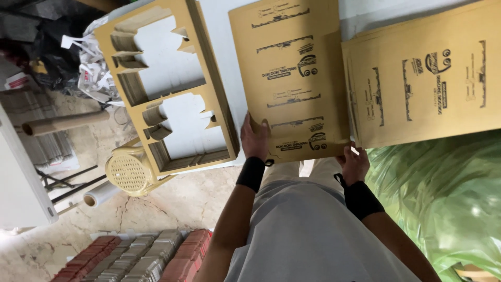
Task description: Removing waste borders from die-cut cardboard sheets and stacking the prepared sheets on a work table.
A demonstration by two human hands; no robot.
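Note:
My left hand (254,140) grips the near left corner of a stack of printed brown cardboard sheets (292,73) lying on a white table (224,57). At the stack's near right corner is my right hand (354,163), fingers curled on its edge. Both wrists wear black bands. A second pile of the same printed sheets (428,78) lies to the right, overlapping the first stack's edge.
A stack of die-cut cardboard waste frames (167,83) sits on the table's left. Below it stand a yellow plastic stool (128,169) and cardboard tubes (65,123). A green plastic bag (438,198) fills the right. Stacked folded cartons (135,258) lie on the floor.

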